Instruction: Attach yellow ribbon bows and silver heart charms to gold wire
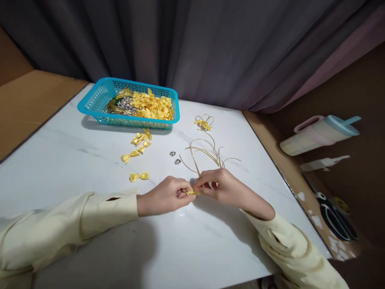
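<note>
My left hand (173, 195) is closed, its thumb and fingertips pinching a small yellow ribbon bow (192, 193) just above the table. Against the other side of this bow, my right hand (221, 185) pinches a thin gold cord; its fingertips partly cover the spot. Several loose gold cords (206, 150) fan out on the table beyond my right hand. Two silver heart-shaped charms (172, 153) lie beyond my left hand. A single yellow bow (139, 176) rests to its left, and several more bows (141, 139) lie farther back.
A blue plastic basket (135, 123) at the back left holds yellow bows, silver charms and a gold cord bundle. Bows with looped cord (203, 123) lie at the back. Past the right edge are a tumbler (319, 135), a small white bottle (323, 163) and scissors (337, 218).
</note>
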Available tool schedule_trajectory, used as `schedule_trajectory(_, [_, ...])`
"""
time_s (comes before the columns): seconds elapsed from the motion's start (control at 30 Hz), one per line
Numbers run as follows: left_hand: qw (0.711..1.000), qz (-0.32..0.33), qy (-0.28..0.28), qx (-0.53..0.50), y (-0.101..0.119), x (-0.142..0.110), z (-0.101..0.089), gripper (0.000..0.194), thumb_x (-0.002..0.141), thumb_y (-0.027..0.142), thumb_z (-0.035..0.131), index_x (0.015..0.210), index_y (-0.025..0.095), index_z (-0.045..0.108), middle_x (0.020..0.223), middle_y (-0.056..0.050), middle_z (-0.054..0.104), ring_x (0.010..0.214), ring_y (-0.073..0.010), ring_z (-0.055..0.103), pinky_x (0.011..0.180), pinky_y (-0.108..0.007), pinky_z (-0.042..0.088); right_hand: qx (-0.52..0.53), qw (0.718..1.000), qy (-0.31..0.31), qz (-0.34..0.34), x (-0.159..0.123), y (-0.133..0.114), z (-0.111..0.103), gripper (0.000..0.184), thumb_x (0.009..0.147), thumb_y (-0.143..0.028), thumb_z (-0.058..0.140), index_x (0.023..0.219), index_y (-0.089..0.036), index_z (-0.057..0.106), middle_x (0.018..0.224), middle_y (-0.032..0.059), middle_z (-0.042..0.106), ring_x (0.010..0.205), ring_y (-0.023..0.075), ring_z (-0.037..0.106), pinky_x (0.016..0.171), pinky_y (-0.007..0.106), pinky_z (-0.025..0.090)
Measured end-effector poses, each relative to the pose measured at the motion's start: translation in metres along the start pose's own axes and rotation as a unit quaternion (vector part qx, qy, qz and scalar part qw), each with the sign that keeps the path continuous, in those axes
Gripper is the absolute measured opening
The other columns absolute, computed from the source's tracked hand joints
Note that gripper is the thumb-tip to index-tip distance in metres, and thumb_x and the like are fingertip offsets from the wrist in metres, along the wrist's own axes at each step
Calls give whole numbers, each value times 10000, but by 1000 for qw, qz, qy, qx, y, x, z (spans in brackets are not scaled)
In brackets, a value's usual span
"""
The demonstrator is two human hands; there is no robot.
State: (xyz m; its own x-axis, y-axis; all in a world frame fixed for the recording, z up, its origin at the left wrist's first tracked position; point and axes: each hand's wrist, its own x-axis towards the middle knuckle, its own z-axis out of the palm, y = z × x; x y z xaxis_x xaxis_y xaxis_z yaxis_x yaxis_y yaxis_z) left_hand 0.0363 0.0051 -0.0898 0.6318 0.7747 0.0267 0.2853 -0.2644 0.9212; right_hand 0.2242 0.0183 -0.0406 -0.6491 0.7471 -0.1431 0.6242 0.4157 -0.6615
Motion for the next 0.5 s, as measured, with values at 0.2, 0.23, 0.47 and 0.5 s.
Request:
schedule_trajectory(0.2, [999,-33,8,-18,2,1,-1,176,769,205,517,605,142,510,545,69,329,524,-76,315,489,-193,264,-95,984,149,20,-22,-10,25,178,804,-101,506,825,-164,671,737,32,635,584,113,540,531,231,395])
schedule_trajectory(0.23, [999,-39,5,-22,2,1,-1,169,766,207,518,610,142,511,545,69,327,527,-77,316,489,-192,265,-126,974,187,-9,-25,-11,31,187,818,-95,490,855,-155,664,761,46,639,614,123,551,533,236,396])
schedule_trajectory(0.47, [999,-30,-18,0,3,1,-3,136,722,139,497,591,149,462,525,73,333,522,-73,315,486,-180,269,-355,876,286,-156,-30,-13,49,128,835,-53,527,932,-52,611,788,88,645,649,161,488,501,282,319])
schedule_trajectory(0.5, [999,-26,-20,7,3,2,-4,137,719,132,494,589,150,457,521,74,329,519,-72,313,485,-180,268,-358,876,283,-154,-30,-13,48,124,838,-56,527,928,-50,612,790,87,643,654,161,485,500,282,316])
